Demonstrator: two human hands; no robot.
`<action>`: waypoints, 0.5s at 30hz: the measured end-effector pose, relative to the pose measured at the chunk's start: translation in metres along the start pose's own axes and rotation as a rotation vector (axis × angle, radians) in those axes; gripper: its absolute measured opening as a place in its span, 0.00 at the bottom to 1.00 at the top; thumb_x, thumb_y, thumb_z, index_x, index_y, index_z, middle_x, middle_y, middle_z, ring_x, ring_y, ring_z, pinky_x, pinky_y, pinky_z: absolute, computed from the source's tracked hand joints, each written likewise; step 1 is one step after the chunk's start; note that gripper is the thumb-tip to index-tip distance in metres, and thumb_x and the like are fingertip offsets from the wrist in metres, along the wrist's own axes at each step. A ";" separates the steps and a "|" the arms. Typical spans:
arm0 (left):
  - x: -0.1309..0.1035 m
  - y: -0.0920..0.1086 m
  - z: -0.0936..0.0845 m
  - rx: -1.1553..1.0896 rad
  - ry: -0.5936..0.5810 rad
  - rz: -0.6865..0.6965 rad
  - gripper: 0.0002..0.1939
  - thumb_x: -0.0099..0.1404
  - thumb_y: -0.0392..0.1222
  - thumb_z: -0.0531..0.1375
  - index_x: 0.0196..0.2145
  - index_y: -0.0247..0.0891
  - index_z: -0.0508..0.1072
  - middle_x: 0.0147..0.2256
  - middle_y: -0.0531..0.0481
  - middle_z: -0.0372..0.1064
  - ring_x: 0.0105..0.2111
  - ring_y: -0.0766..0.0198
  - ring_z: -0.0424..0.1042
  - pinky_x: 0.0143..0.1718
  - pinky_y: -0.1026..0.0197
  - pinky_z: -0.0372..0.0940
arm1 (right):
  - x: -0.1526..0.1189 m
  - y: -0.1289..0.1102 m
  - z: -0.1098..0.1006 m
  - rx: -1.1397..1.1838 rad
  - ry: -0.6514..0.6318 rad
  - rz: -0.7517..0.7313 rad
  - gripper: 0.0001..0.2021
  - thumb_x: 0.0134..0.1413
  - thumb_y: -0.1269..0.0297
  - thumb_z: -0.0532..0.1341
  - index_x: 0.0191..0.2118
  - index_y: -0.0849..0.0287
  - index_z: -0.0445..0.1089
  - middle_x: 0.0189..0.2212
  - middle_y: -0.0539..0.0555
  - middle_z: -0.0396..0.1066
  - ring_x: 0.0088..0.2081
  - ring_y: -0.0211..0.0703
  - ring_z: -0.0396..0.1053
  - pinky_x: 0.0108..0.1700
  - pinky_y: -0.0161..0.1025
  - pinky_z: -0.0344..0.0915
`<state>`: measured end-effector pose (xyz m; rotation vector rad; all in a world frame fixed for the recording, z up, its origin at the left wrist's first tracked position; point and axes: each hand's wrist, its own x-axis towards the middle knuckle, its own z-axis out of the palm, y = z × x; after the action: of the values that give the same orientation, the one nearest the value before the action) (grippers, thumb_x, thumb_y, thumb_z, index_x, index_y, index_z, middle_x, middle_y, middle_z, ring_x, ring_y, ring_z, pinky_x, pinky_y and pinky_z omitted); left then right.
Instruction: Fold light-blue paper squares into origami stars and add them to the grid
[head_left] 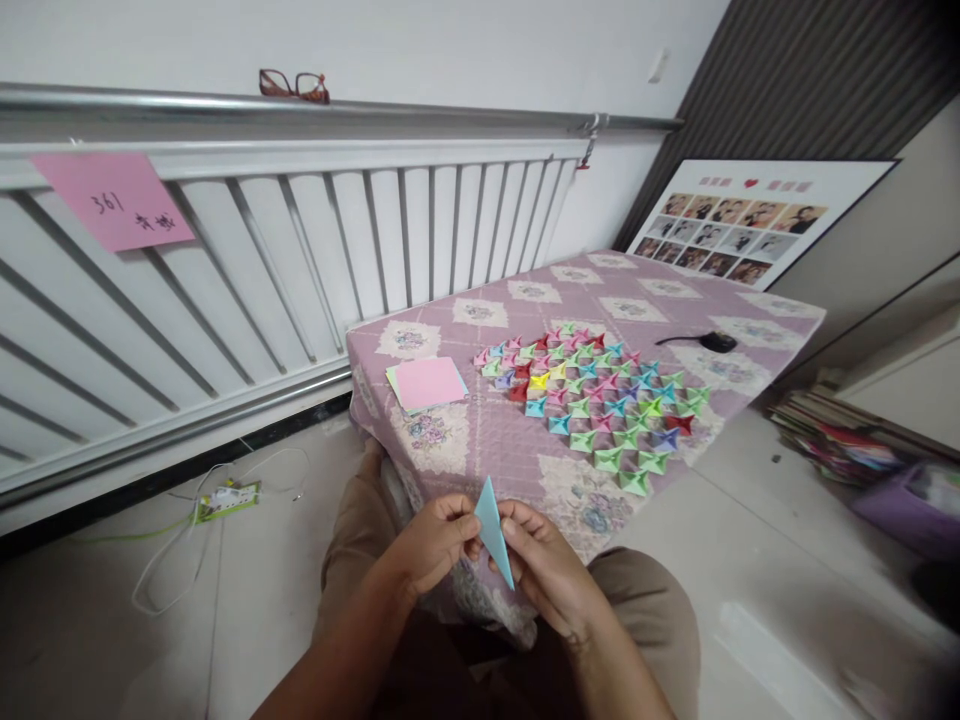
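A light blue paper (pixel 493 532), folded into a triangle, is held between both hands above the near edge of the table. My left hand (pixel 439 540) pinches its left side with thumb and fingers. On the right side my right hand (pixel 540 560) grips it the same way. Beyond them, rows of small folded paper pieces (pixel 606 460) in green, pink, blue, red and yellow cover part of the tablecloth. A stack of square sheets (pixel 430 383), pink on top, lies to their left.
The table (pixel 480 312) has a purple patterned cloth. A black object with a cord (pixel 718 342) lies at its right. Behind stand a white radiator (pixel 390 235) and a photo board (pixel 750 225). A power strip (pixel 229 500) with cables is on the floor at left.
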<state>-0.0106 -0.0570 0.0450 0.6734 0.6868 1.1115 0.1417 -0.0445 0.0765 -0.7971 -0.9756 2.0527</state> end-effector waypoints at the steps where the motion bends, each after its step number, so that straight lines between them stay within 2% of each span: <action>1: 0.000 0.000 0.000 0.000 -0.002 0.002 0.19 0.50 0.50 0.69 0.24 0.34 0.65 0.20 0.54 0.66 0.20 0.71 0.63 0.26 0.65 0.56 | 0.000 0.000 0.000 0.003 0.000 0.003 0.12 0.48 0.56 0.66 0.35 0.57 0.71 0.26 0.50 0.71 0.28 0.36 0.68 0.31 0.32 0.62; 7: 0.000 -0.001 -0.001 0.015 0.014 -0.010 0.19 0.50 0.49 0.69 0.24 0.34 0.65 0.19 0.54 0.65 0.20 0.71 0.63 0.26 0.65 0.57 | 0.001 0.001 -0.001 0.017 -0.005 0.017 0.12 0.49 0.56 0.66 0.35 0.59 0.71 0.25 0.51 0.71 0.27 0.36 0.67 0.29 0.32 0.62; 15: 0.000 0.000 0.000 0.033 0.037 -0.020 0.19 0.50 0.49 0.68 0.23 0.35 0.63 0.19 0.54 0.64 0.20 0.71 0.62 0.27 0.65 0.56 | -0.002 -0.004 0.005 -0.049 0.088 -0.011 0.12 0.50 0.56 0.64 0.34 0.59 0.67 0.22 0.47 0.66 0.24 0.33 0.63 0.30 0.33 0.61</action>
<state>-0.0107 -0.0571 0.0448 0.6740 0.7428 1.0987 0.1404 -0.0457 0.0831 -0.8975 -0.9824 1.9737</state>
